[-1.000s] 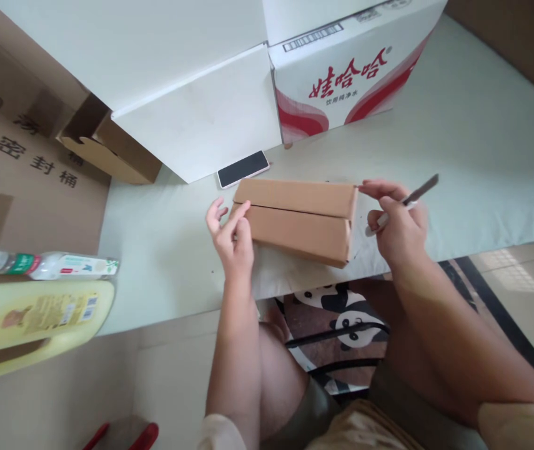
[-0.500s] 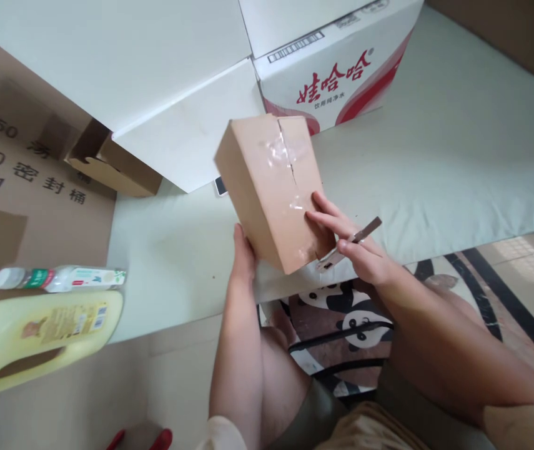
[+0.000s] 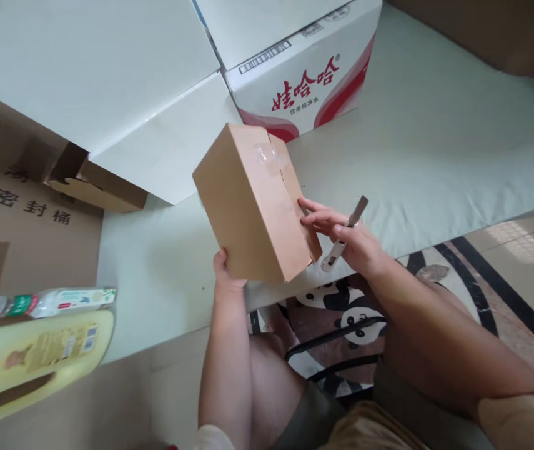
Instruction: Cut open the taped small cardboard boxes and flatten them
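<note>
Small brown cardboard box (image 3: 252, 206) tilted above near table edge (image 3: 173, 331). Left hand (image 3: 226, 270) cupped beneath, mostly hidden. Right hand (image 3: 348, 240) fingertips pressed on taped seam, pinching slim grey utility knife (image 3: 344, 235). Probably light, stiff; best gripped at corners. Open room right; white cartons (image 3: 304, 69) crowd far-left.

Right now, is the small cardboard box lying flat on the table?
No, the small cardboard box is lifted and tilted, left hand beneath, right hand touching its taped side.

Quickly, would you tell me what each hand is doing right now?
Left hand: holding the cardboard box from beneath.
Right hand: gripping a utility knife, fingertips on the box.
</note>
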Demonstrator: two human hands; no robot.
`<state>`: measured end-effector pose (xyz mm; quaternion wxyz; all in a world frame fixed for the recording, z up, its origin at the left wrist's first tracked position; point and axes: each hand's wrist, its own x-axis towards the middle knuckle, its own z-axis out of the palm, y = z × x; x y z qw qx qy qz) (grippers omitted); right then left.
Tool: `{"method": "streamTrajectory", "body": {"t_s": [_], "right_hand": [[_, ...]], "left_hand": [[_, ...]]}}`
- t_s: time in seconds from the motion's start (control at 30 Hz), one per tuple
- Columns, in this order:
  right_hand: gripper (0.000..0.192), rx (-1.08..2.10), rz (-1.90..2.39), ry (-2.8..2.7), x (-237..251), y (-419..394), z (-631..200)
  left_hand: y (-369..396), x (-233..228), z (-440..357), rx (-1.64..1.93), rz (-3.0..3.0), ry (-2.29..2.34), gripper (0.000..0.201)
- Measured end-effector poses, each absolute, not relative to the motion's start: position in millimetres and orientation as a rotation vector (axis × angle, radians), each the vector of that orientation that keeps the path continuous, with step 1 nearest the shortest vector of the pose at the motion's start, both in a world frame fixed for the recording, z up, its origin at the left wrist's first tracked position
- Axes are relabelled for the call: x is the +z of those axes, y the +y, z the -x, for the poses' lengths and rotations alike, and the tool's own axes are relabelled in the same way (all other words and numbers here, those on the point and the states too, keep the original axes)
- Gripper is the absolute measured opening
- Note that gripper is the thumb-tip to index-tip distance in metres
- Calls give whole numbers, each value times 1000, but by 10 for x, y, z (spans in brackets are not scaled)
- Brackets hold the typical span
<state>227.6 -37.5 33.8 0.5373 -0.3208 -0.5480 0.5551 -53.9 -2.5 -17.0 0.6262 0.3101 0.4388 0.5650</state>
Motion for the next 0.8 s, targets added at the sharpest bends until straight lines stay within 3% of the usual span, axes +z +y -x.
{"method": "streamTrajectory", "body": {"t_s": [0.17,0.27,0.43,0.8], "right_hand": [[54,1188,1059,-1087,316,-287,-2288],[45,1183,1237,-917,296,-259,-2319],[25,1388,1184,-976,378,-268,-2353],[36,1327,1254,-1159,366,-238,-2337]], "left_hand": [[-23,-107,580,1328,-753,1087,60],[-46,-101,613,1317,-790,1136,60],[-50,-152,672,1234,-851,1089,55],[-40,-156,699,1172,-991,1004,58]]}}
